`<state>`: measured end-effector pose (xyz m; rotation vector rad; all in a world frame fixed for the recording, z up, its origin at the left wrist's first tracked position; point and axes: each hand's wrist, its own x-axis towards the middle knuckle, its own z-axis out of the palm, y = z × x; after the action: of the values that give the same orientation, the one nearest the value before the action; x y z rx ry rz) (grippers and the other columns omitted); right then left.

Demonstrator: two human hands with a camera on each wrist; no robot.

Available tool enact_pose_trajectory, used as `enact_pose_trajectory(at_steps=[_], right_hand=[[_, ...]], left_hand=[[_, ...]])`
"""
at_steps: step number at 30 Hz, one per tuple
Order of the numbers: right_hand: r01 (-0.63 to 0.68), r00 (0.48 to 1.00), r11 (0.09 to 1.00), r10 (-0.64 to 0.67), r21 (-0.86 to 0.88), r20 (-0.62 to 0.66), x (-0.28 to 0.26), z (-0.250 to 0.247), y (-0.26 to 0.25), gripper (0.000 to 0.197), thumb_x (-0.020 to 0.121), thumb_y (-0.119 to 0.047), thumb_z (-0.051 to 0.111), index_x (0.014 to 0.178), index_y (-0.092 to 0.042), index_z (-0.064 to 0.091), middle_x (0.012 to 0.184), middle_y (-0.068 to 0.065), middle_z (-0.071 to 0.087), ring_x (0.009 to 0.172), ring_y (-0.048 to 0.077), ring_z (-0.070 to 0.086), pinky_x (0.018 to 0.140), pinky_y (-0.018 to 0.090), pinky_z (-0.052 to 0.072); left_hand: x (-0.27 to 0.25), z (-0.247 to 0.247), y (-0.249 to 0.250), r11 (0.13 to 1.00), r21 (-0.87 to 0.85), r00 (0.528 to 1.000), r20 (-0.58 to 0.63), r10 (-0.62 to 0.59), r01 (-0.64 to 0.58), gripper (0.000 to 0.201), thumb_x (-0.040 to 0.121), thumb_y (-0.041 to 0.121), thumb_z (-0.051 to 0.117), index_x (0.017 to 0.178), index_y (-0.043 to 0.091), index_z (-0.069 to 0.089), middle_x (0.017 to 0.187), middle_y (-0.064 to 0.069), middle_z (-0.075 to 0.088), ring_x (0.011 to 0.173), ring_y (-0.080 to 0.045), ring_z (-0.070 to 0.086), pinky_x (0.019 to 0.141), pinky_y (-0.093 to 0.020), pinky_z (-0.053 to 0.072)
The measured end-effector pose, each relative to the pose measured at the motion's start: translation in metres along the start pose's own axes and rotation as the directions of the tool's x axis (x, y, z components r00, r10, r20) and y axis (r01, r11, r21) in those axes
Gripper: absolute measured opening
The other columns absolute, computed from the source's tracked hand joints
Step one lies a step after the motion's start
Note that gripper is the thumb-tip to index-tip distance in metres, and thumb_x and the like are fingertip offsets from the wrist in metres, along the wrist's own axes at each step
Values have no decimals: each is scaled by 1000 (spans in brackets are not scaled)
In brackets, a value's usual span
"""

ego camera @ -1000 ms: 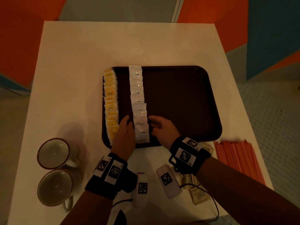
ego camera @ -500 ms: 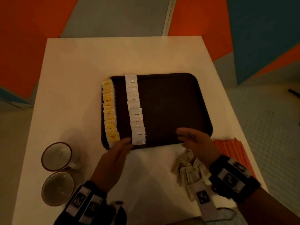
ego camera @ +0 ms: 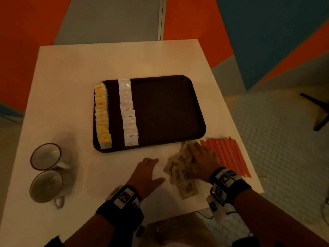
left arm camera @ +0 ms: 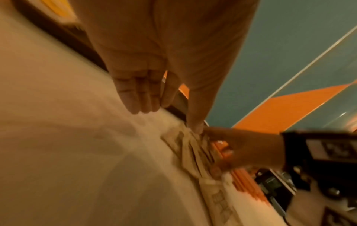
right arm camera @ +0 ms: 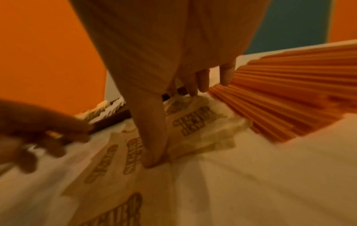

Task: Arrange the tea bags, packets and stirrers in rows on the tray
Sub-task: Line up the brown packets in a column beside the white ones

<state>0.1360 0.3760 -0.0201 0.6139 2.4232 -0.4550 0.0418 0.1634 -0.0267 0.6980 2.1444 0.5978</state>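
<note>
A dark brown tray [ego camera: 169, 113] holds a row of yellow tea bags [ego camera: 102, 114] along its left edge and a row of white packets [ego camera: 129, 113] beside it. A loose pile of brown packets [ego camera: 179, 170] lies on the table in front of the tray's right corner, and orange stirrers [ego camera: 226, 155] lie right of it. My right hand [ego camera: 199, 155] rests spread on the pile, thumb [right arm camera: 154, 159] pressing a packet [right arm camera: 195, 122], fingers near the stirrers [right arm camera: 286, 94]. My left hand [ego camera: 153, 168] is flat and empty just left of the pile, its thumb [left arm camera: 195, 126] at the pile's edge.
Two empty mugs [ego camera: 46, 156] [ego camera: 46, 186] stand at the table's near left. The right two thirds of the tray is bare. The table's right edge runs just past the stirrers. A dark chair leg [ego camera: 318, 111] stands on the tiled floor at the right.
Both hands came off the white packet row on the tray and drew back over the table. The right hand swung right onto the brown packets, and the left followed to the pile's left side.
</note>
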Motion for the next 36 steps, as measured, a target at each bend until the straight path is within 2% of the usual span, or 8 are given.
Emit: enact_pose_trajectory(at_steps=[3,6,9,15,21,26,30,36], right_hand=[[100,995,995,-100,3,9,8,3,-10,93,77,-46,63,146,-26,4,154,3,6,136,33,19,110,50,23],[190,982,980,-189,62,-25,11,6,-21,84,79,-36,65,144,-21,15,148,8,19,128,34,29,104,44,32],[222,975,969,-220,111,-29,16,7,-24,81,80,-32,65,144,-21,17,143,9,25,124,35,32,102,45,34],[257,963,939,-268,228,17,27,5,-28,71,75,-36,65,136,-15,35,130,14,36,118,33,37,103,43,36],[280,929,817,-363,505,73,25,-1,-37,60,76,-19,72,127,-16,41,125,8,50,113,22,51,92,30,45],[310,921,748,-390,587,11,26,-20,-34,45,78,-17,70,118,-21,51,106,-4,54,95,11,53,82,25,44],[254,928,595,-371,762,-20,17,-41,-29,42,73,-9,74,107,-25,54,95,-8,62,87,9,62,75,25,56],[197,965,382,-238,903,-111,-8,-56,-21,39,75,-4,71,106,-23,57,101,8,68,88,22,67,72,38,57]], left_hand=[[23,29,20,998,15,997,-33,-68,68,79,77,41,67,140,14,28,139,-8,31,127,-26,34,107,-37,34],[36,44,25,993,78,991,-107,-84,92,61,80,35,61,132,14,37,130,-9,42,115,-28,41,96,-35,36],[37,43,23,982,-101,971,-164,-176,161,41,80,23,61,117,13,48,117,-11,51,107,-29,48,91,-37,42],[32,37,23,963,-254,961,-233,-147,86,24,82,12,60,105,12,53,100,-5,50,91,-23,53,74,-27,40],[32,27,22,954,-294,952,-271,-141,57,18,82,19,64,99,14,59,98,-3,58,86,-18,54,76,-27,43],[24,14,28,877,-477,933,-339,-120,-60,22,81,6,65,91,25,61,89,5,61,81,-14,61,67,-14,49],[13,0,45,775,-594,873,-474,-119,-217,31,79,-3,64,87,27,62,88,14,66,76,5,65,63,-11,52],[6,-30,75,776,-523,787,-614,-57,-352,34,77,4,69,90,34,60,92,7,65,78,3,62,68,-11,51]])
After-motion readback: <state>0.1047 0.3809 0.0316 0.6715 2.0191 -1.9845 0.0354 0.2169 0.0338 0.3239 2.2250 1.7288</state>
